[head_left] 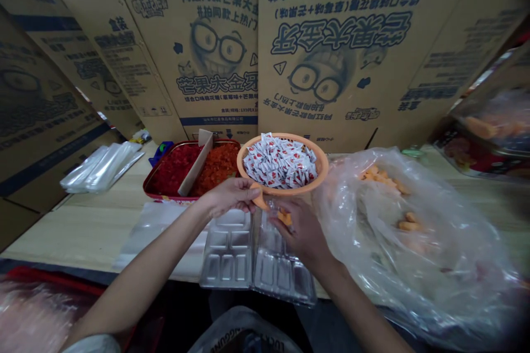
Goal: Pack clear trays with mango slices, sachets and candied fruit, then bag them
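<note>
Wood table (89, 237); left grip (229, 197) clenches orange plastic basket (321, 162); right grip (300, 231) pinches orange piece (284, 218)

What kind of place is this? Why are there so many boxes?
Probably a small workshop where snacks get packed. Flat printed cardboard cartons stand all around, an orange bowl holds many little white-and-red packets, and shiny compartment trays lie on the wooden table.
</note>
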`<act>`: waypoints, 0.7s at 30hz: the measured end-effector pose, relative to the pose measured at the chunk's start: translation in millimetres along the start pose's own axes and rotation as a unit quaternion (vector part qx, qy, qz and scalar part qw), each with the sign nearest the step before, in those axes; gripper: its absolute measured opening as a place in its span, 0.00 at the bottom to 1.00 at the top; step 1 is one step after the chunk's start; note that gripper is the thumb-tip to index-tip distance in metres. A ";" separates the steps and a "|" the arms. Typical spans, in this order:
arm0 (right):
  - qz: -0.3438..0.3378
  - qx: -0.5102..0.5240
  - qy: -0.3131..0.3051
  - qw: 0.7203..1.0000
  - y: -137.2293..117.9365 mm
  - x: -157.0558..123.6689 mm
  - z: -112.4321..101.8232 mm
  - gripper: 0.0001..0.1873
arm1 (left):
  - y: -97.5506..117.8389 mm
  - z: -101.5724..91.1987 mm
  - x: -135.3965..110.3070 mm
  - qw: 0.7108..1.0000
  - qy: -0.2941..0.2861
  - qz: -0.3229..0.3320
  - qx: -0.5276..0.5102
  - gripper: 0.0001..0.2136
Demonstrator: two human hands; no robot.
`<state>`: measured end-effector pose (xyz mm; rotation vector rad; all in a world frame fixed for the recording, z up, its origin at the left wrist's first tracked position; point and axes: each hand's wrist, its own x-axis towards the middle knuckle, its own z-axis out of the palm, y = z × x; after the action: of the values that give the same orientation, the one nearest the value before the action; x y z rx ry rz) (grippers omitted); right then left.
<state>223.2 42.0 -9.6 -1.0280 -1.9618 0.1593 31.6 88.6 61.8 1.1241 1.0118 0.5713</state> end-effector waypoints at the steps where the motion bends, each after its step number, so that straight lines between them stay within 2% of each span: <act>1: 0.039 0.027 -0.012 0.999 -0.9 1.2 3.4 0.13 | -1.9 3.9 4.5 1.000 0.012 -0.004 0.016 0.18; 4: 0.167 0.081 -0.018 0.982 7.1 -2.8 9.4 0.14 | -10.5 15.6 22.0 0.994 0.053 -0.023 0.092 0.18; 6: 0.205 0.086 -0.016 0.975 17.4 -9.7 9.5 0.14 | -17.8 21.4 34.4 0.983 0.073 -0.025 0.166 0.19; 10: 0.176 0.008 -0.031 0.984 32.2 -23.1 5.5 0.09 | -33.3 26.8 52.9 0.935 0.101 0.001 0.339 0.21; 13: 0.146 -0.038 -0.038 0.988 34.3 -29.3 5.0 0.08 | -40.7 30.0 57.6 0.905 0.147 0.017 0.399 0.20; 17: 0.123 -0.049 -0.042 0.990 34.6 -35.2 5.9 0.07 | -42.8 33.7 47.2 0.873 0.204 0.036 0.443 0.19; 21: 0.107 -0.055 -0.046 0.992 36.2 -35.2 3.1 0.08 | -56.1 23.9 23.3 0.872 0.220 0.118 0.421 0.16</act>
<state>251.7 41.1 -51.4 -1.3249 -1.9577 0.2222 57.7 76.0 3.3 1.9656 1.6114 0.6080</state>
